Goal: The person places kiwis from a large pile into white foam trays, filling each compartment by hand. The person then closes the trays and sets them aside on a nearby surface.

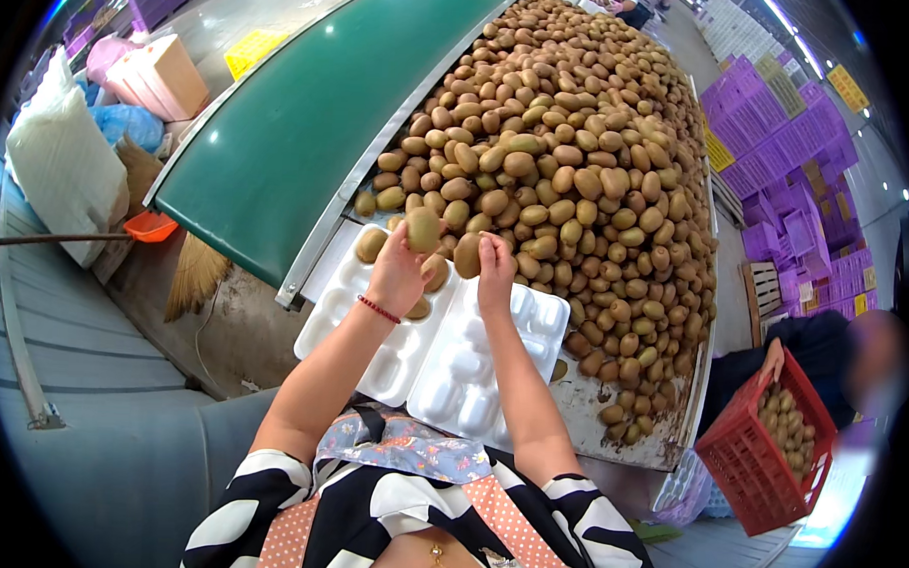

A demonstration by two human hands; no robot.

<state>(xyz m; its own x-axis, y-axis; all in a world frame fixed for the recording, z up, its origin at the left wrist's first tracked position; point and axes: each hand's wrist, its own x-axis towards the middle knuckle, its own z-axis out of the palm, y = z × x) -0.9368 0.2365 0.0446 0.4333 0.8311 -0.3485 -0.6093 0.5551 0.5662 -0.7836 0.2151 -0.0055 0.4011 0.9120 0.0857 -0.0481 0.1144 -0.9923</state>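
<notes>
My left hand [399, 276], with a red bead bracelet at the wrist, grips a greenish-brown kiwifruit [422, 230] above a white moulded tray [341, 310]. Another kiwifruit [437, 274] shows right beside its fingers; I cannot tell whether they hold it too. In my right hand [496, 269] is a browner kiwifruit [467, 256], pinched between thumb and fingers. Below the right forearm lies a second white tray [451, 374], its pockets bulging upward. The first tray has a kiwifruit [371, 246] in a far pocket and one [418, 308] partly behind my left wrist.
A large heap of kiwifruit [571, 168] covers the metal-edged table ahead and right. A green conveyor belt [310, 106] runs along its left. At right, a person holds a red crate [756, 452] of kiwifruit close to the table. Purple crates [775, 137] are stacked beyond.
</notes>
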